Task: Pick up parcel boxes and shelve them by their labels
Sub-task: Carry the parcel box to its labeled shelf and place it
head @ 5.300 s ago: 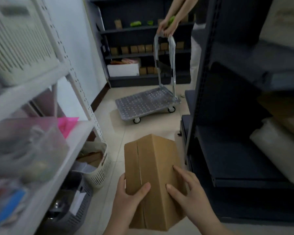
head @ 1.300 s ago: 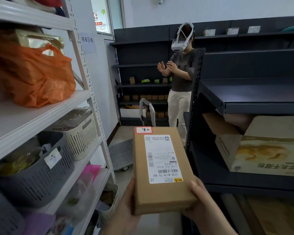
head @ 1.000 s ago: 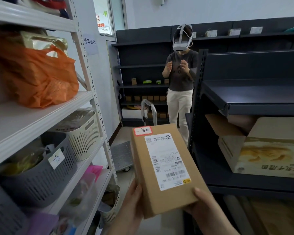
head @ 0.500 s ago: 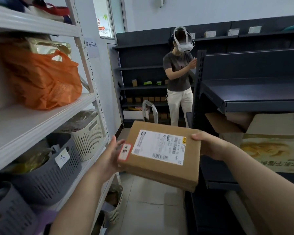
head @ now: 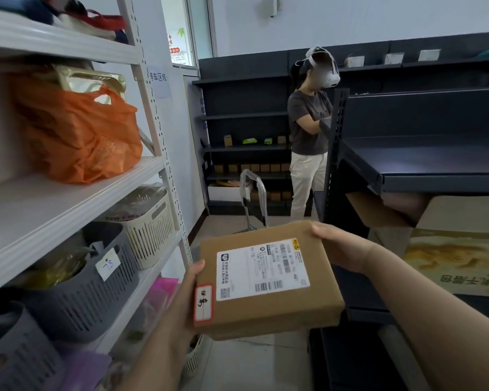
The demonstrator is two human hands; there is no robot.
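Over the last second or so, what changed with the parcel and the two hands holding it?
The parcel box was turned from standing lengthwise to lying sideways, label still up, its red-edged tag now by the left hand. The right hand moved from the near bottom corner to the far right corner. The person in the headset turned toward the dark shelving. Both hands kept their hold.

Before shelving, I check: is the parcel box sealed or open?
Looks shut: the parcel box shows no lifted flaps, and its shipping label lies flat on top.
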